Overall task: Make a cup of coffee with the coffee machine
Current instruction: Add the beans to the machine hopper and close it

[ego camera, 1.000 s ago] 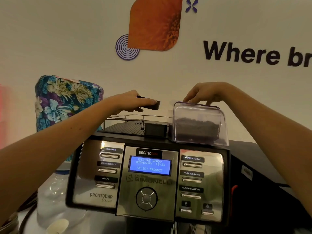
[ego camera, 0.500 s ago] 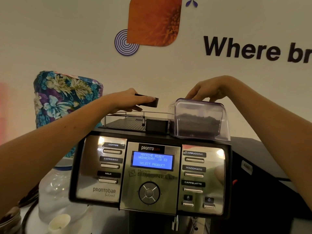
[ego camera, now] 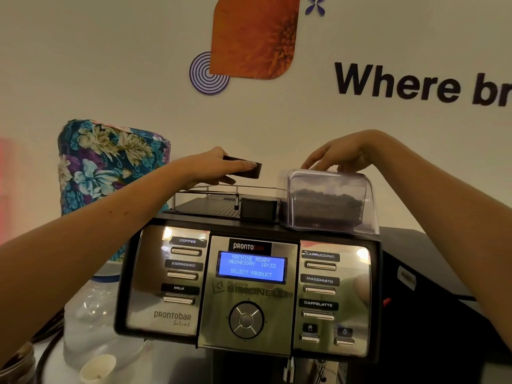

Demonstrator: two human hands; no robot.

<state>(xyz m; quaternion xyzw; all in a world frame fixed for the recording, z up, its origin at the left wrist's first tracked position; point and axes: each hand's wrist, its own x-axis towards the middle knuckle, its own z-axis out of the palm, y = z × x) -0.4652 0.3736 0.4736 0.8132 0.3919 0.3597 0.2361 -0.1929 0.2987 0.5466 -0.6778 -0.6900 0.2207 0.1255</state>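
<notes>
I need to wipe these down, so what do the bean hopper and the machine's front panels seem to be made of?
Bean hopper: looks like clear, slightly tinted plastic; the beans show through it. Front panels: apparently polished metal or chromed plastic, with mirror-like reflections.

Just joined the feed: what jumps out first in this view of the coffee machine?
The lit blue display at the centre of the coffee machine reads MACHINE READY, SELECT PRODUCT. On top, the left hand holds a small black lid above a black box, while the right hand touches the clear bean hopper. A floral-covered container stands behind, at left.
</notes>
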